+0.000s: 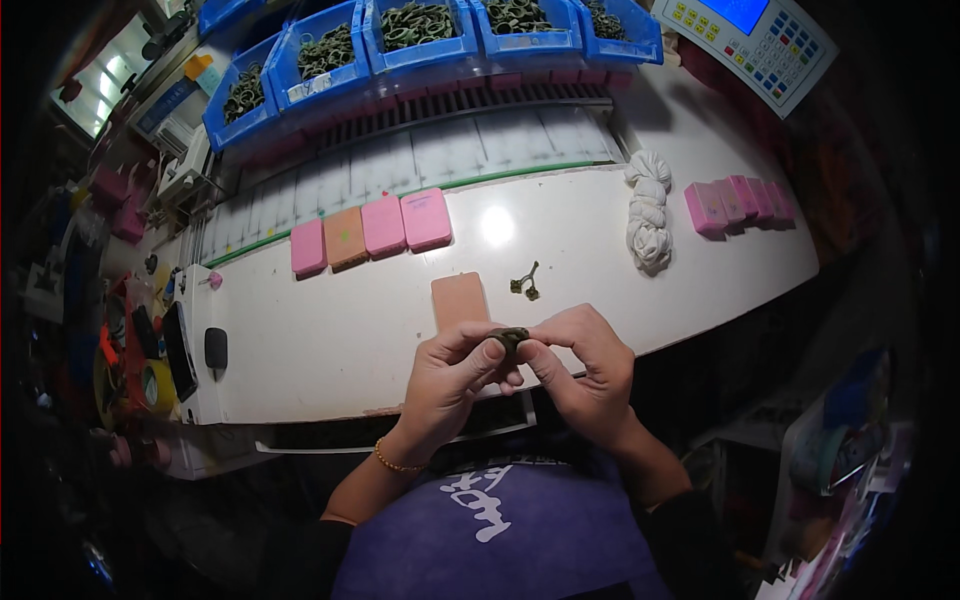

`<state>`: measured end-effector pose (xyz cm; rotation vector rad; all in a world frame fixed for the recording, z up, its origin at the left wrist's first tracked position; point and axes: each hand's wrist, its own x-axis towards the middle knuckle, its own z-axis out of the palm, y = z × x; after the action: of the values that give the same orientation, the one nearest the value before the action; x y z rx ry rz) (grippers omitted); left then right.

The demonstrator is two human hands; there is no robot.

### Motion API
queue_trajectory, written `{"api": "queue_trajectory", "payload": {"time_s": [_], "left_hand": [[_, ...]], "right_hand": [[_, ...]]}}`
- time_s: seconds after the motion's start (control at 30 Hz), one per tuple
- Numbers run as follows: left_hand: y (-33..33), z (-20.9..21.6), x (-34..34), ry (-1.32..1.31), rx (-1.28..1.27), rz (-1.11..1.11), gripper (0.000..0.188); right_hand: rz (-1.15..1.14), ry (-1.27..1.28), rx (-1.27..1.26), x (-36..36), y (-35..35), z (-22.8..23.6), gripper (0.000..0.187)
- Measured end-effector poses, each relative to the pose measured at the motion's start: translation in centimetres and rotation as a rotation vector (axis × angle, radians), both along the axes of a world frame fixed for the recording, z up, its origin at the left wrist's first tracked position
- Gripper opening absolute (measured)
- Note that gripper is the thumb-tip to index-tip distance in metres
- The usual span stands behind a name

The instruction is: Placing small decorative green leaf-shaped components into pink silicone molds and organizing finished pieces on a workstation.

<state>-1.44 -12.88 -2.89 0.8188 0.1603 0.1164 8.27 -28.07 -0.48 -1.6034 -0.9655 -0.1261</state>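
Left hand (447, 368) and right hand (588, 362) fingertips pinch dark ring-shaped piece (511, 339), near salmon block (459, 299), forked piece (527, 282) farther right

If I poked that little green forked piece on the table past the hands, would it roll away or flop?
The green forked piece would probably slide or turn instead of rolling, since its lumpy ends spread apart on the table. It looks stiff: its thin stem seems to hold its shape. Being so thin, that stem might bend or snap.
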Motion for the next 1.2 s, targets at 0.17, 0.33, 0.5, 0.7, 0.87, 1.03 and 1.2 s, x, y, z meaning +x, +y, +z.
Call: {"api": "queue_trajectory", "payload": {"time_s": [0.17, 0.33, 0.5, 0.7, 0.87, 1.03, 1.2], "left_hand": [[-0.1, -0.5, 0.0, 0.023, -0.112, -0.066, 0.031], [-0.5, 0.1, 0.2, 0.097, -0.184, -0.089, 0.034], [-0.7, -0.6, 0.2, 0.116, -0.233, -0.101, 0.033], [-0.8, 0.1, 0.1, 0.028, 0.053, 0.084, 0.034], [0.6, -0.3, -0.1, -0.221, 0.648, 0.281, 0.02], [1.2, 0.1, 0.1, -0.325, 1.011, 0.397, 0.031], [1.2, -0.1, 0.3, -0.33, 0.994, 0.372, 0.029]], "right_hand": [[0.013, 0.185, -0.009, -0.3, 0.0, 0.2, 0.009], [0.025, 0.185, -0.014, -0.4, 0.3, 0.2, 0.009], [0.017, 0.246, -0.053, -0.5, 0.8, 0.2, 0.013], [0.084, 0.121, -0.032, -0.5, 1.2, 0.0, 0.024], [0.133, 0.078, 0.027, -0.3, 0.8, -1.9, 0.046], [0.191, 0.177, 0.087, -0.1, 0.4, -1.9, 0.044], [0.195, 0.124, 0.124, 0.3, 0.4, -1.6, 0.034]]}}
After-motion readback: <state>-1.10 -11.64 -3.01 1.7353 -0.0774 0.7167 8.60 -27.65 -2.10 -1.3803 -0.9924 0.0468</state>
